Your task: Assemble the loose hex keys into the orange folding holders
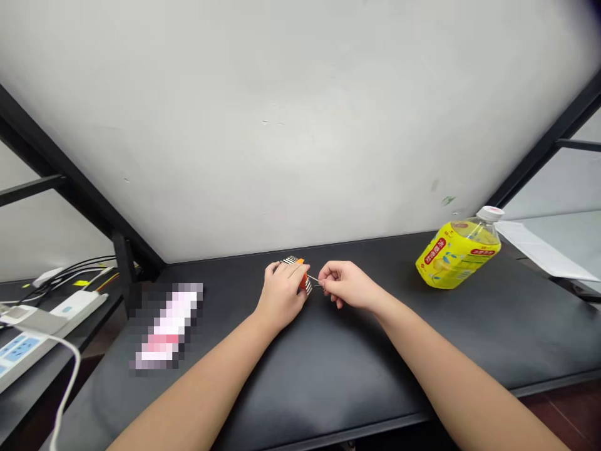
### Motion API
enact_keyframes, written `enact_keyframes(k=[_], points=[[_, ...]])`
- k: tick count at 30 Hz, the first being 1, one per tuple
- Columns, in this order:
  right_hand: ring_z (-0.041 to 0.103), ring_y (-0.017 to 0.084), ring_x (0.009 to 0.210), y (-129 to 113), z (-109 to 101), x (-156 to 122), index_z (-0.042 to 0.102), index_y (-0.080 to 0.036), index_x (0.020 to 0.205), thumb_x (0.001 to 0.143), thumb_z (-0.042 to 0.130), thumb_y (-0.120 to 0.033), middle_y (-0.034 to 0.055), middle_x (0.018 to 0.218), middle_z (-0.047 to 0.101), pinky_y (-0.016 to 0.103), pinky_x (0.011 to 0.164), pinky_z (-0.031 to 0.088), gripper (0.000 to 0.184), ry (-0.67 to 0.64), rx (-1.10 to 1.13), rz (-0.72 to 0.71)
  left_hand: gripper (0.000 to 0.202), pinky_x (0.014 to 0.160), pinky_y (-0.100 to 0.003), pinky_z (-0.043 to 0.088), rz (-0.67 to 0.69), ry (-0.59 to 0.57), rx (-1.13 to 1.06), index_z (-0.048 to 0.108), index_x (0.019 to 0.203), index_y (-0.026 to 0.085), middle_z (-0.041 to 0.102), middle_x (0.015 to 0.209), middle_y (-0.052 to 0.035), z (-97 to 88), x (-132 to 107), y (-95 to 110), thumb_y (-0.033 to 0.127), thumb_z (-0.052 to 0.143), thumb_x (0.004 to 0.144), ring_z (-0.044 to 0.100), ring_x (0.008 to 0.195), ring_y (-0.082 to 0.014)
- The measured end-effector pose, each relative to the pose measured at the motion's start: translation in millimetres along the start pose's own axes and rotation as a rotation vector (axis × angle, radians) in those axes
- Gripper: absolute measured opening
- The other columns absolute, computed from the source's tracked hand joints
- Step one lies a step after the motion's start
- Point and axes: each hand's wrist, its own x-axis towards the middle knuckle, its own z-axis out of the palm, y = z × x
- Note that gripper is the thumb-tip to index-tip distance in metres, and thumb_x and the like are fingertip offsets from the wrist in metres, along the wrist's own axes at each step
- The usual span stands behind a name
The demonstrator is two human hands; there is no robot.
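Observation:
My left hand (pixel 284 291) is wrapped over an orange holder (pixel 302 282) with several thin silver rods side by side, which looks like a hex key set. Its fingers cover most of the holder, and the rods show above and to the right of them. Just to the right, my right hand (pixel 345 283) is closed in a pinch on a thin metal rod (pixel 313 278), apparently a hex key, that reaches to the holder. A second thin rod end shows just below it. Whether the pinched key is still seated in the holder, I cannot tell.
Both hands are over a black padded bench top (pixel 300 388) against a pale wall. A yellow-labelled drink bottle (pixel 457 254) stands at the right. A blurred-out pinkish object (pixel 171 326) lies at the left, beyond it a white power strip (pixel 51 332) with cables.

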Motion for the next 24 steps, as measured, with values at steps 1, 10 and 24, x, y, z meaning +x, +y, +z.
enact_keyframes(k=[1,10,24], points=[[0.055,0.011,0.047,-1,0,0,0.063,-0.019,0.082,0.079,0.072,-0.028,-0.0006,0.064,0.062,0.020,0.038,0.044,0.013,0.001,0.036,0.016,0.046,0.113,-0.053,0.036,0.012,-0.002,0.019,0.059,0.132,0.024,0.068,0.134,-0.0082,-0.9,0,1,0.012,0.058,0.087,0.063,0.120,-0.0260],[0.038,0.005,0.047,-1,15,3,0.057,-0.018,0.080,0.072,0.086,-0.039,-0.0055,0.060,0.052,0.017,0.037,0.029,0.036,0.005,0.469,0.122,0.031,0.121,-0.064,0.020,0.041,-0.029,0.048,0.062,0.120,0.026,0.073,0.122,-0.0074,-5.4,1,14,0.014,0.055,0.092,0.054,0.133,-0.0290],[0.044,0.007,0.049,13,22,11,0.057,-0.019,0.083,0.072,0.088,-0.048,-0.0067,0.061,0.051,0.020,0.042,0.043,0.044,-0.060,0.554,0.027,0.020,0.120,-0.055,0.029,0.039,-0.001,-0.066,0.063,0.113,0.025,0.074,0.114,-0.0054,-6.1,1,11,0.024,0.062,0.093,0.060,0.124,-0.0258]])
